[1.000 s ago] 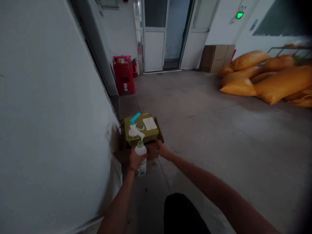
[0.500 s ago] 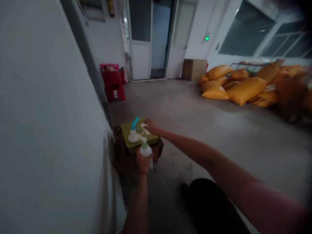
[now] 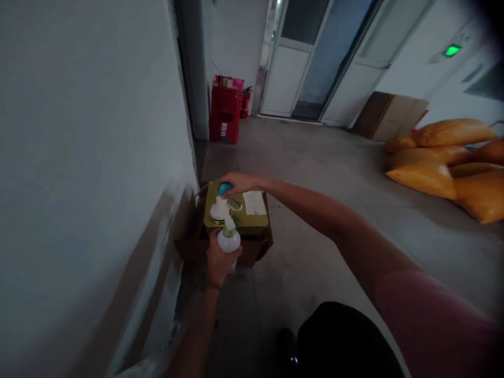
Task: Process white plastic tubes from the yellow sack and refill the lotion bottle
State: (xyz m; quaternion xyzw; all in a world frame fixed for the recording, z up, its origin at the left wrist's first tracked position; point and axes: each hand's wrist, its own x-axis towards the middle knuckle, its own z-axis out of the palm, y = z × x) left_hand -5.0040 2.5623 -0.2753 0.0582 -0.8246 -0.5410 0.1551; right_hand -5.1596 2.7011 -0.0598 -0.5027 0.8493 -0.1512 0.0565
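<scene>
A white bottle (image 3: 229, 241) with a greenish neck is gripped in my left hand (image 3: 220, 260), its mouth under the white spout of a pump (image 3: 219, 210). The pump stands on the round opening of a gold-coloured metal can (image 3: 254, 221). My right hand (image 3: 238, 184) closes round the pump's blue handle (image 3: 225, 188), hiding part of it. A paper label (image 3: 255, 202) and a carrying handle (image 3: 235, 202) show on the can's top. Around the can sits an open cardboard box (image 3: 246, 253).
The white wall (image 3: 98, 157) rises close at my left. Farther off stand red stools (image 3: 224, 115), a fire extinguisher (image 3: 246, 102), a door (image 3: 285, 79) and a cardboard carton (image 3: 394, 116). Orange sacks (image 3: 423, 170) are piled at the right on the concrete floor (image 3: 315, 152).
My right hand has moved from the paper label onto the pump's blue handle. The bottle stays in my left hand under the spout. My view has turned left and down.
</scene>
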